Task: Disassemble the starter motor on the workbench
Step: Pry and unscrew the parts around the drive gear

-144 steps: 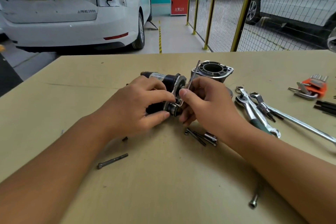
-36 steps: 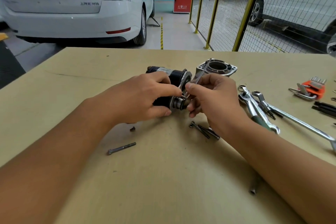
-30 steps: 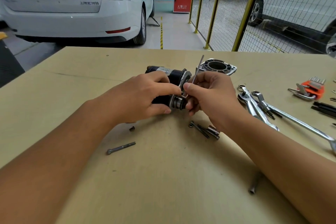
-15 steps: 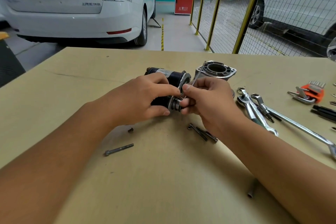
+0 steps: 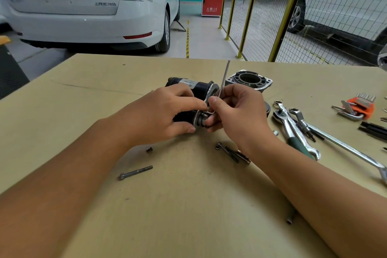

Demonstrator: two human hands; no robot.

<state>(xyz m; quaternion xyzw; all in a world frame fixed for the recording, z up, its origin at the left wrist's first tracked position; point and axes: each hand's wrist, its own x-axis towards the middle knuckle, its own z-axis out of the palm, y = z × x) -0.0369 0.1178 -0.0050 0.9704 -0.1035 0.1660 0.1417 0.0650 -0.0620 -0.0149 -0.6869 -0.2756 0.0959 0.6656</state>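
My left hand (image 5: 165, 115) grips the black, silver-flanged starter motor (image 5: 194, 90) lying on its side mid-desk (image 5: 83, 111), while my right hand (image 5: 236, 115) pinches a thin L-shaped hex key (image 5: 225, 75) at its metal end.

Even, bright daylight filled the view, and soft shadows sat under the forearms on the workbench (image 5: 188, 205). Glare flashed on the wrenches (image 5: 293, 130) to its right. Wide-angle bending curved the bench edges; the forearms nearest the lens blurred slightly.
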